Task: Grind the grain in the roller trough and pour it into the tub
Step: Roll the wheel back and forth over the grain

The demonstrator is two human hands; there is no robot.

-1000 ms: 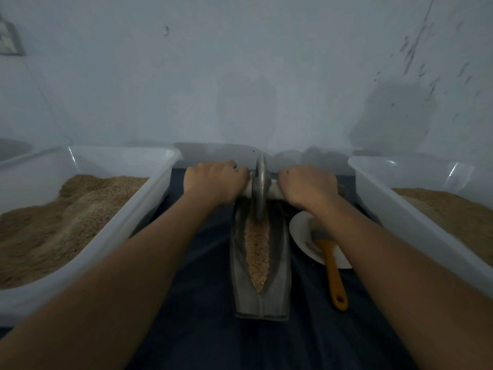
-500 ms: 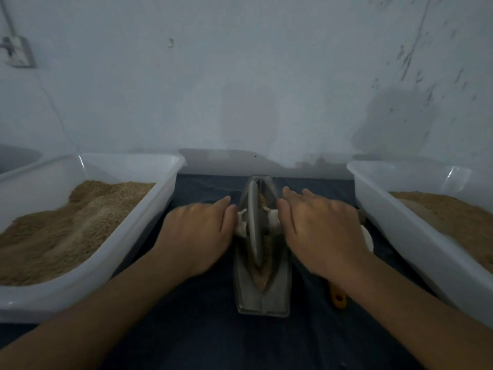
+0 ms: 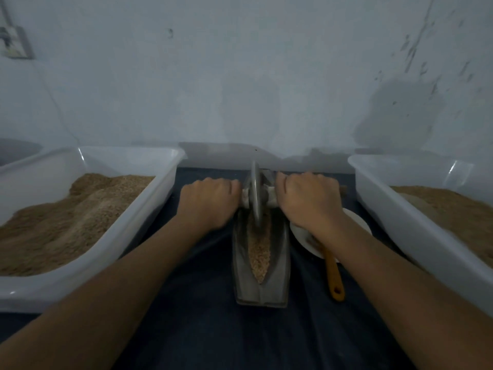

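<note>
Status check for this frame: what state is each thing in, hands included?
Left hand: curled round the roller's left handle.
Right hand: curled round the right handle.
Roller wheel: upright, at the trough's far end.
Trough: holds grain along its groove.
Left tub: holds a heap of grain.
Right tub: holds grain.
Brush: lying across the white plate.

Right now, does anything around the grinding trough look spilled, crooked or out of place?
Nothing stands out. The grain lies inside the trough, none visible on the dark cloth. Left hand and right hand grip the axle either side of the wheel. The brush rests partly on the white plate.
</note>
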